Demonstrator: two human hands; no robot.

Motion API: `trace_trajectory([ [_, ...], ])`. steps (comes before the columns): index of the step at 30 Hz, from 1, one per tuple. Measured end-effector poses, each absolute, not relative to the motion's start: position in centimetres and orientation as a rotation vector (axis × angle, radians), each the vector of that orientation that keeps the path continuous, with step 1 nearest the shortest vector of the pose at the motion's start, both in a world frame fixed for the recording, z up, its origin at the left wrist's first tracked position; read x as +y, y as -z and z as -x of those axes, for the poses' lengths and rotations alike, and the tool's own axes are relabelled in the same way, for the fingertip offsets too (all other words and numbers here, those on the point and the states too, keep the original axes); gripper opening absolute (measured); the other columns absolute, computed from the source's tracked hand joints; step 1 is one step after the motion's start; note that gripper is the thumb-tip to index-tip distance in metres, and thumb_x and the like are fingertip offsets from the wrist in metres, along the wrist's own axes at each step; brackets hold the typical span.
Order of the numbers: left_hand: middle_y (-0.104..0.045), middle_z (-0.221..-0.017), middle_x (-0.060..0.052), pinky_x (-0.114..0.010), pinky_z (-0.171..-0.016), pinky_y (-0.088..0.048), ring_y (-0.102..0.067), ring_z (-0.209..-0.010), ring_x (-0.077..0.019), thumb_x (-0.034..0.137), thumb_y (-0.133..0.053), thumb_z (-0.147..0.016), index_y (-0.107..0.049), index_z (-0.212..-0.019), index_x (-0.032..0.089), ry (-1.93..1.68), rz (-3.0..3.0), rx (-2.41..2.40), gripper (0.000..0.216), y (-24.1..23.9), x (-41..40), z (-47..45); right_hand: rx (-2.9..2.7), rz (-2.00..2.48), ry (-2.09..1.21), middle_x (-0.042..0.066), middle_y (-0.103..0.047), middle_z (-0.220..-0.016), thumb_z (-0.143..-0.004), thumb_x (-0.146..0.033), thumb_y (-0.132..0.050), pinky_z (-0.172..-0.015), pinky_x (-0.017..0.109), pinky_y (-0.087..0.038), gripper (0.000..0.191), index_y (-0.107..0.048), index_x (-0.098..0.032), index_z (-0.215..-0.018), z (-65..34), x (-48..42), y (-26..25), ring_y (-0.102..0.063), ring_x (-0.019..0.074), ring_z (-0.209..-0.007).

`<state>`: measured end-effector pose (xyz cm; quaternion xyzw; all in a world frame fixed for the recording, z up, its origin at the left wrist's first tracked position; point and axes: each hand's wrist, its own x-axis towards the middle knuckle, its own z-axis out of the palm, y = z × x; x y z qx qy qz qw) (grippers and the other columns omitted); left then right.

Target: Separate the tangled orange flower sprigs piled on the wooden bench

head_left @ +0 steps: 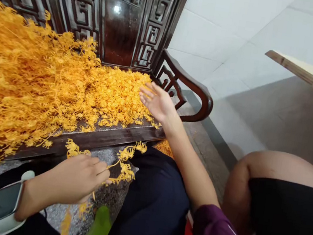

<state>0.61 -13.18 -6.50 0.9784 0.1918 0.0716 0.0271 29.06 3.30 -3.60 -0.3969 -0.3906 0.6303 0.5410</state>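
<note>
a frilly orange sprig (pixel 127 173) juts from the left fingers (pixel 103 173); loose blossoms (pixel 121 92) lie heaped on the surface (pixel 118 136), right of stemmed bunches (pixel 26 82).

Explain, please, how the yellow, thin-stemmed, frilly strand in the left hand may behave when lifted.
The yellow, frilly strand is probably floppy: its thin stems curve beyond the left hand. It is likely light, because its tufts look thin and airy. They might snag, since those in the large orange-yellow heap look tangled.
</note>
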Motion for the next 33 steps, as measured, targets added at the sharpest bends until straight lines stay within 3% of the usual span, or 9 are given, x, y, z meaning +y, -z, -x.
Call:
trace_trajectory([
  [4, -0.062, -0.076, -0.002, -0.037, -0.059, -0.039, -0.062, -0.066, -0.0229, 0.013, -0.057, -0.093, -0.056, -0.084, 0.022, -0.289, -3.056, 0.757, 0.013, 6.5, -12.2, -0.3, -0.813, 1.236, -1.549, 0.006, -0.066, -0.101, -0.087, -0.034, -0.074, -0.07, 0.027, -0.049, 0.021, -0.06, -0.022, -0.098, -28.1, 3.8, 6.1, -0.061, 0.0148, -0.084],
  [11, -0.056, -0.072, -0.001, -0.034, -0.057, -0.037, -0.057, -0.063, -0.018, 0.023, -0.048, -0.106, -0.056, -0.082, 0.02, -0.638, -3.013, 1.073, 0.025, 5.7, -9.3, 0.3, -1.739, 1.035, -1.567, 0.004, -0.071, -0.106, -0.091, -0.054, -0.073, -0.08, 0.028, -0.05, 0.033, -0.071, -0.022, -0.098, -26.7, 1.2, 6.3, -0.062, 0.0155, -0.095],
  [17, -0.056, -0.07, 0.0, -0.032, -0.057, -0.035, -0.056, -0.062, -0.0167, 0.029, -0.045, -0.109, -0.056, -0.081, 0.02, -0.682, -2.911, 1.12, 0.031, 5.3, -8.3, -0.2, -1.45, 0.829, -1.68, 0.002, -0.073, -0.088, -0.09, -0.052, -0.075, -0.072, 0.027, -0.05, 0.034, -0.07, -0.02, -0.101, -25.9, 1.5, 6.1, -0.062, 0.011, -0.073],
  [24, -0.057, -0.071, -0.001, -0.034, -0.057, -0.035, -0.06, -0.063, -0.0188, 0.028, -0.044, -0.108, -0.053, -0.082, 0.021, -0.582, -2.899, 1.063, 0.028, 6.1, -8.2, 0.0, -1.242, 0.846, -1.45, -0.003, -0.059, -0.061, -0.089, -0.04, -0.075, -0.055, 0.024, -0.038, 0.026, -0.066, -0.019, -0.076, -26.7, 2.1, 5.8, -0.049, 0.0087, -0.055],
  [29, -0.056, -0.069, 0.0, -0.034, -0.056, -0.034, -0.058, -0.06, -0.0182, 0.026, -0.046, -0.106, -0.051, -0.081, 0.021, -0.66, -2.939, 1.027, 0.026, 5.3, -8.9, -0.3, -1.242, 0.919, -1.309, -0.005, -0.049, -0.052, -0.086, -0.035, -0.074, -0.052, 0.026, -0.028, 0.029, -0.062, -0.02, -0.065, -26.5, 2.3, 6.4, -0.036, 0.0082, -0.049],
  [33, -0.055, -0.068, 0.0, -0.034, -0.058, -0.035, -0.056, -0.061, -0.0182, 0.023, -0.047, -0.105, -0.051, -0.08, 0.021, -0.754, -2.979, 0.957, 0.026, 4.3, -9.9, -0.9, -1.258, 0.971, -1.199, -0.005, -0.047, -0.053, -0.084, -0.035, -0.072, -0.053, 0.027, -0.027, 0.029, -0.06, -0.021, -0.062, -26.0, 2.5, 6.4, -0.034, 0.009, -0.051],
])
